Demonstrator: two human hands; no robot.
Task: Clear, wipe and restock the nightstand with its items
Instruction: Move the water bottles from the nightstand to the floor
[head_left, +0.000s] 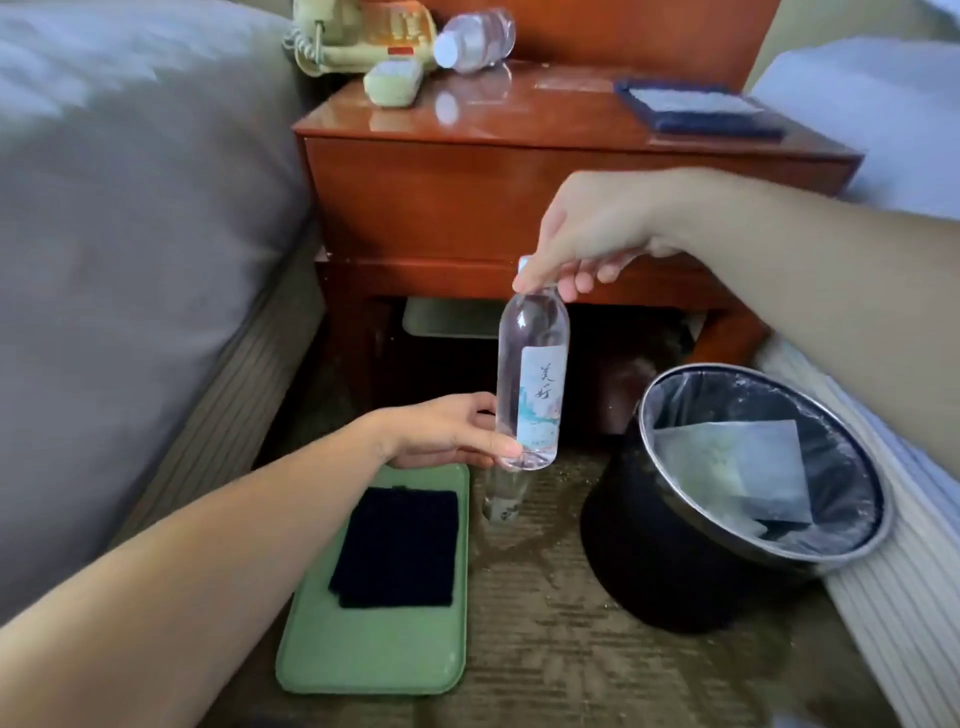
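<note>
Clearing looks barely begun: our right hand (587, 234) pinches the neck of the upright bottle (530, 384), our left hand (447, 434) grips its base, held before the bench (545, 130), where phone (363, 36), remote (393, 83) and second bottle (475, 41) wait, unwiped.

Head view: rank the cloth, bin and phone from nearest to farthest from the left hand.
From the left hand, gripping the bottle:
1. The cloth, just below it on the green tray.
2. The bin, on the floor to its right.
3. The phone, far back left on the nightstand.
</note>
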